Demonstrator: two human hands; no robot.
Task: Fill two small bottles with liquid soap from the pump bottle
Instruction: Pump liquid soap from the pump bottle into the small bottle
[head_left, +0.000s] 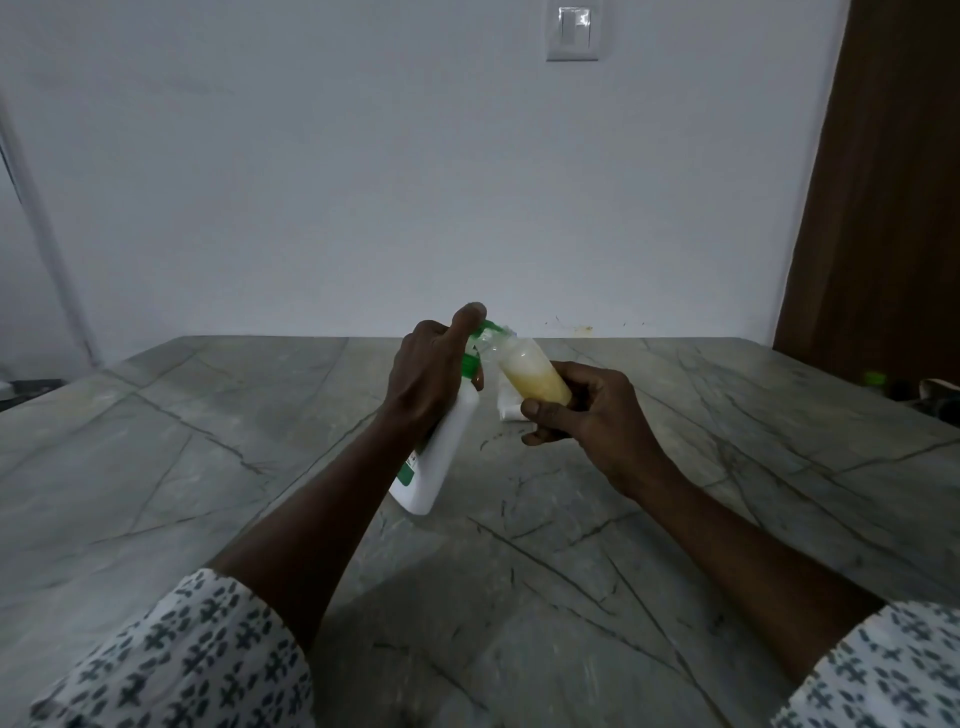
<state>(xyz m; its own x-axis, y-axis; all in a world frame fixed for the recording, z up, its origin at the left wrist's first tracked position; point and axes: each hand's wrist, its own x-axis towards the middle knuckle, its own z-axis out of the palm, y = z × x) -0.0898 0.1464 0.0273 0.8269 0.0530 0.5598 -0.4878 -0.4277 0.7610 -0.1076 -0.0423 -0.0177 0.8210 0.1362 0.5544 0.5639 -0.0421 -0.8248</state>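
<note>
My left hand (431, 371) grips the neck of a white pump bottle (441, 457) with a green pump head (480, 345), tilted to the right above the table, my thumb resting on the pump top. My right hand (587, 410) holds a small clear bottle (530, 376) about half full of yellowish soap, tilted with its mouth against the pump nozzle. A second small white bottle (508, 405) stands on the table just behind, mostly hidden by the held one.
The grey veined stone table (260, 467) stretches to a pale wall. A brown door (883, 182) stands at the right, with a few dark items and a green cap (875, 378) at the table's far right edge.
</note>
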